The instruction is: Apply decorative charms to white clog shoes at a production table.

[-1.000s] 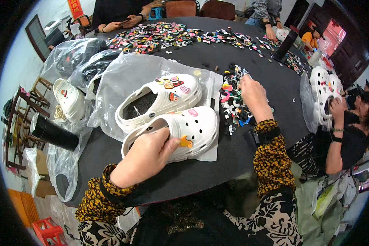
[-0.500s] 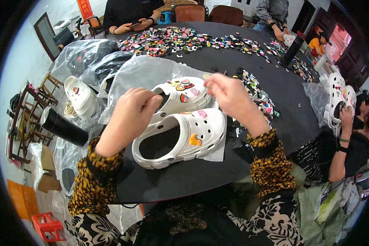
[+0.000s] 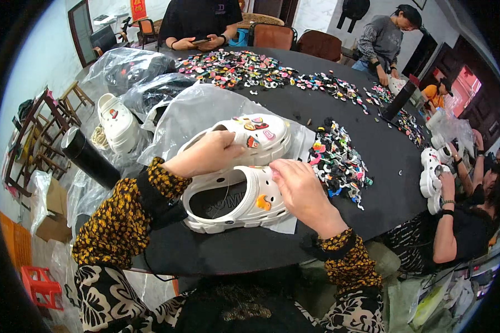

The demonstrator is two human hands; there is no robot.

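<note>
Down they come: half a second ago both hands hung in the air over the shoes, and now I have each one landed on a clog. The left hand (image 3: 208, 152) is half curled at the collar of the far white clog (image 3: 278, 144), thumb along its side; whether it truly grips I can't tell. The right hand (image 3: 305, 194) has dropped from above the toes onto the near white clog (image 3: 253, 216), fingers bent together over its upper, tips hidden, so I can't say what they pinch. It now covers the pink charm I could see there, while the orange charm (image 3: 263, 202) beside it stays in sight. Both clogs sit side by side toward the worktop's (image 3: 383, 166) near edge, toes pointing right, and I get a strip of black surface between the near sole and that edge. Just past the toes lies the small charm pile (image 3: 339, 161); right of it, black surface opens wide toward the right edge, where a co-worker's white clogs (image 3: 428, 180) have shifted since. Another open band runs between that pile and the long charm spread (image 3: 244, 69) by the far edge. Leftward it's tight: clear plastic bag (image 3: 200, 105) behind, black tumbler (image 3: 89, 158) at the left edge.
</note>
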